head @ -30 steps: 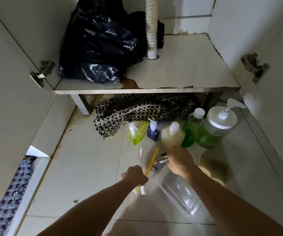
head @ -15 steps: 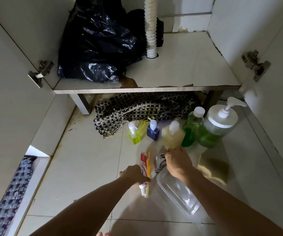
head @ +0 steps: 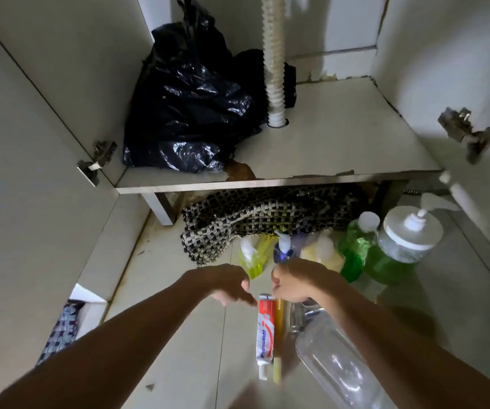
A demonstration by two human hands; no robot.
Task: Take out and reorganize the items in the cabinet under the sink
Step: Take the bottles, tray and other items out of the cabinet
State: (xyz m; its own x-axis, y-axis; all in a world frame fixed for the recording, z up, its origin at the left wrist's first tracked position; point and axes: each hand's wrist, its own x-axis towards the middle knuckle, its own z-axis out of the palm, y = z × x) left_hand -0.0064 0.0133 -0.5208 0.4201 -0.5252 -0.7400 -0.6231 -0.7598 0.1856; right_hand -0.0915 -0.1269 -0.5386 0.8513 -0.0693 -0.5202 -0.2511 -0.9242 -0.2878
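Note:
A red and white toothpaste tube [head: 266, 329] lies on the tiled floor with a yellow toothbrush [head: 279, 326] alongside it. My left hand [head: 232, 286] hovers just beyond the tube's far end, fingers loosely curled and holding nothing. My right hand [head: 292, 281] is curled right at the base of a small blue bottle [head: 282, 251]; a grip on it cannot be made out. A small yellow-green bottle [head: 251, 261], a pale yellow bottle [head: 323, 252], a green bottle [head: 356, 246] and a large pump jar [head: 403, 243] stand in a row. A clear plastic bottle [head: 335, 367] lies under my right forearm.
A black rubbish bag [head: 190, 113] sits at the left of the cabinet floor [head: 341, 137], beside the white drain hose [head: 274, 69]. A woven checked mat [head: 267, 219] lies under the cabinet's front edge. A metal fitting [head: 297, 318] rests by the clear bottle. Both doors stand open.
My left hand has let go of the toothpaste and toothbrush, which now lie on the floor. Both hands have moved forward toward the row of bottles.

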